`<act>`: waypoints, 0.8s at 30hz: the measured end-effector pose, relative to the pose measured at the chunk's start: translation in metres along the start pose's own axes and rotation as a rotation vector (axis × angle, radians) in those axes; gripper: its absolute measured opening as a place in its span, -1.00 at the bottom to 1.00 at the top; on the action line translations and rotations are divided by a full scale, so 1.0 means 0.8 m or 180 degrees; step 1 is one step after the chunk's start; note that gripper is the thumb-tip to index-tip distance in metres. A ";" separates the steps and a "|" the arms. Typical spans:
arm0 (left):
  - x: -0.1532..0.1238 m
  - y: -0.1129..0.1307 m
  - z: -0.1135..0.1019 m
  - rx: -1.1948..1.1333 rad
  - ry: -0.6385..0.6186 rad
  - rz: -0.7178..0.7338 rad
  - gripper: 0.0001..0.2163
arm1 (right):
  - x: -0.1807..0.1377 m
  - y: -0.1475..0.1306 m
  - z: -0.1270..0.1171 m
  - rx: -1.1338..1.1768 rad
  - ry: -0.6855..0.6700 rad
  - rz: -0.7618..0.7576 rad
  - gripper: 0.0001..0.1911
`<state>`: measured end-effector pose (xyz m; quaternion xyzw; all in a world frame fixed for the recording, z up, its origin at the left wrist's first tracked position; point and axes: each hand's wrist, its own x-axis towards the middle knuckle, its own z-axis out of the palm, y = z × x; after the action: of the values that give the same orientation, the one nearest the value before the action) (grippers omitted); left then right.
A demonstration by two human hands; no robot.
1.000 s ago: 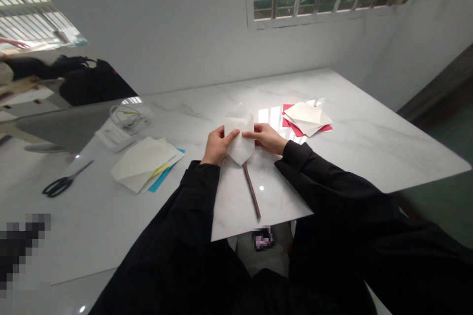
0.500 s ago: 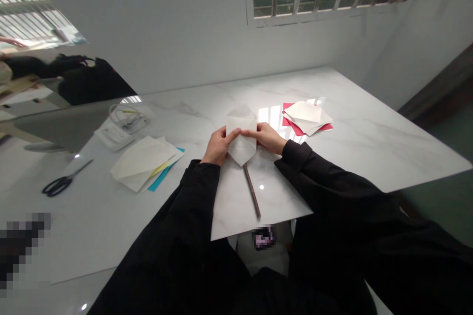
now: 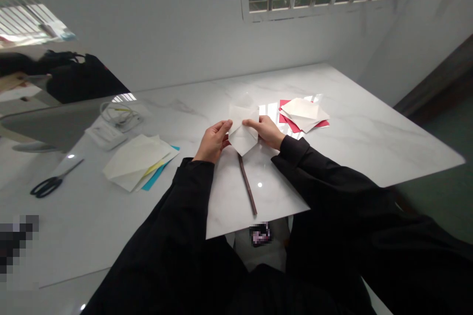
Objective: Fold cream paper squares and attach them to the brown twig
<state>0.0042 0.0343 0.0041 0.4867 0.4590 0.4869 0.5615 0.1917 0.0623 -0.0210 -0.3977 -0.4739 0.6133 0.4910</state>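
Note:
A white paper envelope (image 3: 244, 138), with pointed flaps at top and bottom, is held up in front of me over the table. At its left edge, my left hand (image 3: 213, 141) pinches it between thumb and fingers. My right hand (image 3: 269, 131) grips the right side, thumb lying across the front and the other fingers mostly hidden behind. Below the envelope a thin dark brown stick (image 3: 247, 187) lies on the table, its upper end partly hidden by the lower point of the paper.
A stack of cream envelopes (image 3: 138, 160) with yellow and blue ones lies left on the marbled table (image 3: 354, 123). Black-handled scissors (image 3: 51, 184) and a white case (image 3: 105, 135) with a cable are further left. More cream envelopes (image 3: 305, 114) over red ones lie right.
My left thumb has slid from the envelope's middle out to its left edge. The right hand keeps its grip. The whole view has shifted slightly.

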 end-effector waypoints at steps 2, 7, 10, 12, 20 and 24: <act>-0.001 0.001 -0.001 0.0013 0.0019 0.0040 -0.44 | 0.001 -0.001 -0.001 0.0001 0.0025 -0.0006 -0.70; 0.000 0.000 -0.001 -0.0041 0.0216 0.0167 -0.44 | 0.000 -0.001 -0.001 -0.0019 0.0100 -0.0009 -0.69; 0.001 -0.001 -0.002 -0.0018 0.0230 0.0189 -0.46 | 0.000 -0.001 -0.001 -0.0043 0.0107 -0.0001 -0.68; 0.001 -0.001 -0.002 0.0042 0.0232 0.0187 -0.49 | 0.000 -0.002 -0.001 -0.0049 0.0083 0.0011 -0.67; 0.001 0.004 -0.002 0.0097 0.0327 0.0068 -0.52 | -0.003 -0.005 -0.005 -0.0204 -0.0261 0.0017 -0.77; 0.003 0.002 -0.002 0.0046 0.0404 0.0108 -0.50 | -0.004 -0.005 -0.006 -0.0260 -0.0329 -0.0001 -0.80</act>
<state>0.0025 0.0368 0.0054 0.4665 0.4889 0.5229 0.5195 0.1977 0.0604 -0.0179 -0.3852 -0.5233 0.6131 0.4494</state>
